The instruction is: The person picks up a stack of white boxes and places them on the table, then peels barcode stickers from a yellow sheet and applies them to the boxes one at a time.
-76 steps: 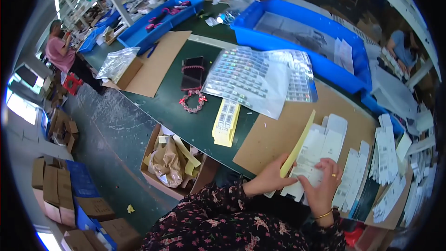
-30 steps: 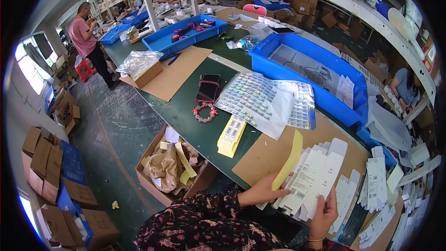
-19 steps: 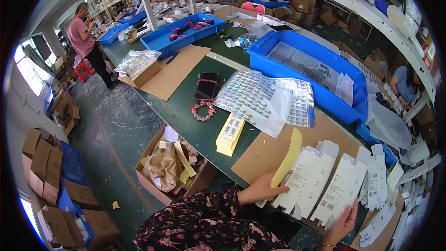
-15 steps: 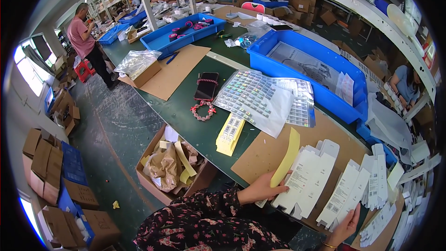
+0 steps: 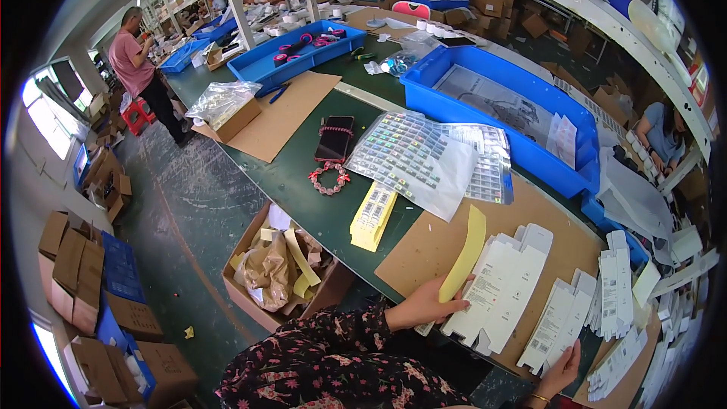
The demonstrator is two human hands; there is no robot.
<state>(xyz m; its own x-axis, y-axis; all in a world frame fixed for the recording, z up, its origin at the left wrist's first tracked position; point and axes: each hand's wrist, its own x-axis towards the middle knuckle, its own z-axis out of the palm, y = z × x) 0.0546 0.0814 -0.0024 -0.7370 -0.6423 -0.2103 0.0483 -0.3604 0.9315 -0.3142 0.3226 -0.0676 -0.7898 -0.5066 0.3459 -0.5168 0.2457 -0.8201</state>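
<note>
My left hand [image 5: 429, 304] is closed around a long yellow paper strip [image 5: 465, 251], which stands up from the fingers. Its fingertips also meet the edge of a stack of large flattened white boxes [image 5: 500, 280]. At the lower right, my right hand [image 5: 559, 371] has its fingers bent at the near right edge of smaller flattened white boxes [image 5: 559, 320]; part of the grip is hidden. Both stacks lie on a brown cardboard sheet [image 5: 424, 246]. A pad of yellow label strips [image 5: 371, 216] lies farther left on the green table.
Clear sticker sheets [image 5: 413, 155], a phone [image 5: 334, 140] and a beaded bracelet [image 5: 329, 179] lie beyond. Blue trays [image 5: 500, 117] stand behind. More flattened boxes [image 5: 615, 284] are at right. An open scrap carton [image 5: 246, 288] stands below the table's edge. Other people work farther off.
My right hand has shifted slightly left along the smaller flattened boxes. The left hand keeps the yellow strip in almost the same place, and the view has shifted a little.
</note>
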